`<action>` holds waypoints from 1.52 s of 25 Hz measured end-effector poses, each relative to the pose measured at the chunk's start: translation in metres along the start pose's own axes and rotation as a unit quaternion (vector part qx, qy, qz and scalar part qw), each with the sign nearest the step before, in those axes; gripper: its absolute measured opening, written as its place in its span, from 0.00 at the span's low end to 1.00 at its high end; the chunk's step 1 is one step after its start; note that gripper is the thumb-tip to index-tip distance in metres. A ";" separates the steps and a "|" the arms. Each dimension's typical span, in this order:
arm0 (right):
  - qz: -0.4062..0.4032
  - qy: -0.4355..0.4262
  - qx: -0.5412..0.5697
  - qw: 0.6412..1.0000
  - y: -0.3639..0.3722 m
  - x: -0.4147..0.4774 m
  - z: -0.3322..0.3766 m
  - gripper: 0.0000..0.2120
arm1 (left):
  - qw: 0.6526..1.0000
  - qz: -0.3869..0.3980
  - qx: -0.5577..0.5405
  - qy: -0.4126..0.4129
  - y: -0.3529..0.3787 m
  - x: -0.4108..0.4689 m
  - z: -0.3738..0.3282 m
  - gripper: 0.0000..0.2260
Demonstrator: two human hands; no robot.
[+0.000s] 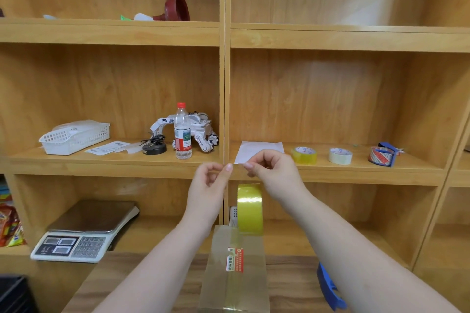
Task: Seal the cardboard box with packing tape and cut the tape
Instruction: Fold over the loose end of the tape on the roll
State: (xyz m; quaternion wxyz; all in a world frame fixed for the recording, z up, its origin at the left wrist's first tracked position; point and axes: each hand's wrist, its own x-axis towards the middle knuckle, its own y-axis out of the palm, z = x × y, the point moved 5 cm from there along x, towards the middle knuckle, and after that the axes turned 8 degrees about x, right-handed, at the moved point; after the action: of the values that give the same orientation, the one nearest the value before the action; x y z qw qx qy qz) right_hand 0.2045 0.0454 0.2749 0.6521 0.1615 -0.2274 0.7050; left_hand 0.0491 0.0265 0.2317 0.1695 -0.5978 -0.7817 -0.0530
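Note:
A narrow cardboard box (234,284) lies on the wooden table in front of me, with tape along its top and a red and white sticker (235,260). A yellowish roll of packing tape (250,208) stands on edge at the box's far end. Above it, my left hand (208,185) and my right hand (273,173) are raised to shelf height. Their thumbs and forefingers pinch the two sides of a thin, clear tape end (237,164). Whether that strip runs down to the roll is hard to see.
A blue cutting tool (330,290) lies on the table under my right forearm. A weighing scale (86,231) sits lower left. The shelf behind holds spare tape rolls (304,155), a blue tape dispenser (384,155), a water bottle (182,132), a toy robot and a white basket (73,137).

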 end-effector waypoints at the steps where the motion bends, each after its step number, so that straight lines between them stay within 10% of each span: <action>1: 0.001 0.000 -0.005 1.000 0.001 0.001 -0.001 0.07 | 0.999 0.006 0.010 -0.031 0.000 -0.001 0.008 0.12; 11: -0.015 0.002 -0.006 1.000 -0.007 0.019 -0.009 0.07 | 0.962 0.180 -0.027 -0.202 0.034 0.022 0.023 0.31; 27: -0.042 0.106 -0.060 0.992 -0.030 0.029 -0.099 0.06 | 0.964 0.234 -0.051 -0.119 0.073 0.025 0.062 0.06; 38: -0.050 0.406 0.142 0.902 -0.003 0.011 -0.243 0.11 | 0.951 0.288 -0.039 -0.103 0.083 0.062 0.188 0.07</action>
State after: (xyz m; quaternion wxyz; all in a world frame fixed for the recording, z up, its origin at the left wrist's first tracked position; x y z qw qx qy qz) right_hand 0.2229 0.1834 0.0755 0.6928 -0.0367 0.1676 0.7004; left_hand 0.0759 0.1601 0.0662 0.0726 -0.8062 -0.5865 0.0292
